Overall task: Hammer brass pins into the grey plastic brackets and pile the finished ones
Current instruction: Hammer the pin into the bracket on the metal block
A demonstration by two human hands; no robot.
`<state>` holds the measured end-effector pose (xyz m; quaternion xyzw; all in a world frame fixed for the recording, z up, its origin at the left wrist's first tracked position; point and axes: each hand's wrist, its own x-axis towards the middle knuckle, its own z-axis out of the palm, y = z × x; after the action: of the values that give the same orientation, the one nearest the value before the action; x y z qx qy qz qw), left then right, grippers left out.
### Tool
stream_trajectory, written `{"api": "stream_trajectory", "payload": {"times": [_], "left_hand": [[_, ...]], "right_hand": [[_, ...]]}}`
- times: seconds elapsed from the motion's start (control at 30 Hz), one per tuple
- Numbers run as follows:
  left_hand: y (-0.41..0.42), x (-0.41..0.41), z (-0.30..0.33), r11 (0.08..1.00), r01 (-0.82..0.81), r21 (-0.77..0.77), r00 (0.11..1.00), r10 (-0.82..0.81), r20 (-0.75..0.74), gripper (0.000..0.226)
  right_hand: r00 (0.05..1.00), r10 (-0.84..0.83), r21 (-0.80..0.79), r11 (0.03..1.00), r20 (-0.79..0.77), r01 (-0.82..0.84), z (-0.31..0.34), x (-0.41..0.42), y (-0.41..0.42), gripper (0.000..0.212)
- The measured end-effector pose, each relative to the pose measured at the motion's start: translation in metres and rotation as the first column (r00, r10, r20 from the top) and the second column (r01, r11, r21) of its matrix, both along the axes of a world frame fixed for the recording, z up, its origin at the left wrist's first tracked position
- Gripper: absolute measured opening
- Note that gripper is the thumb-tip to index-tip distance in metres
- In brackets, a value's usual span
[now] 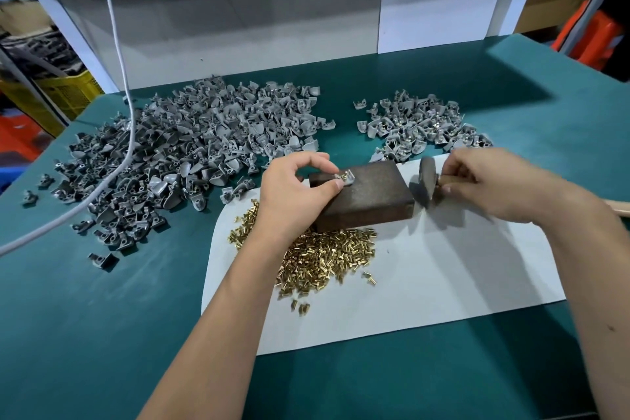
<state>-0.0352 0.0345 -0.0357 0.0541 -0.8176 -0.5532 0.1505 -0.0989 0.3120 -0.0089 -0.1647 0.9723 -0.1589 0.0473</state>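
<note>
A dark brown block (pixel 371 193) lies on a white sheet (pixel 443 280). On the block's left top corner sits one grey bracket (pixel 345 178) with a brass pin standing in it. My left hand (pixel 296 189) pinches that bracket between thumb and forefinger. My right hand (pixel 491 181) grips the wooden handle of a hammer (pixel 426 181), whose blurred metal head hangs just right of the block. A heap of loose brass pins (pixel 327 256) lies on the sheet below the block.
A large heap of grey brackets (pixel 177 153) covers the green table (pixel 102 317) at left. A smaller pile of brackets with brass pins (pixel 419 126) sits behind the block at right. A white cable (pixel 126 133) runs across the left heap.
</note>
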Motion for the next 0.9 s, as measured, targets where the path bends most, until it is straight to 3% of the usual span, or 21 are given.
{"api": "stream_trajectory", "payload": {"times": [0.13, 0.27, 0.47, 0.63, 0.8, 0.9], "left_hand": [[0.001, -0.001, 0.001, 1.000, 0.014, -0.007, 1.000, -0.013, 0.018, 0.014], [0.003, -0.001, 0.002, 1.000, 0.016, 0.025, 0.999, -0.017, 0.050, 0.012], [0.002, -0.001, 0.003, 0.998, 0.022, 0.058, 0.996, -0.027, 0.087, 0.009], [0.003, -0.001, 0.005, 0.999, 0.011, 0.048, 0.995, -0.015, 0.094, 0.011], [0.002, 0.000, 0.007, 0.994, 0.005, 0.108, 0.994, -0.017, 0.111, 0.014], [0.004, 0.002, 0.009, 0.997, 0.013, 0.070, 0.995, -0.020, 0.100, 0.009]], "right_hand": [[0.993, -0.064, -0.251, 0.967, -0.101, 0.036, 0.020, 0.001, -0.007, 0.012], [0.971, 0.034, -0.429, 0.893, -0.238, -0.136, 0.043, 0.023, -0.044, 0.023], [0.976, 0.120, -0.226, 0.961, -0.182, -0.160, 0.043, 0.036, -0.088, 0.035], [0.932, -0.065, -0.326, 0.944, -0.355, -0.058, 0.047, 0.036, -0.087, 0.033], [0.983, 0.060, -0.022, 0.998, -0.175, -0.065, 0.041, 0.043, -0.106, 0.035], [0.950, 0.010, -0.101, 0.994, -0.311, -0.044, 0.050, 0.040, -0.097, 0.036]]}}
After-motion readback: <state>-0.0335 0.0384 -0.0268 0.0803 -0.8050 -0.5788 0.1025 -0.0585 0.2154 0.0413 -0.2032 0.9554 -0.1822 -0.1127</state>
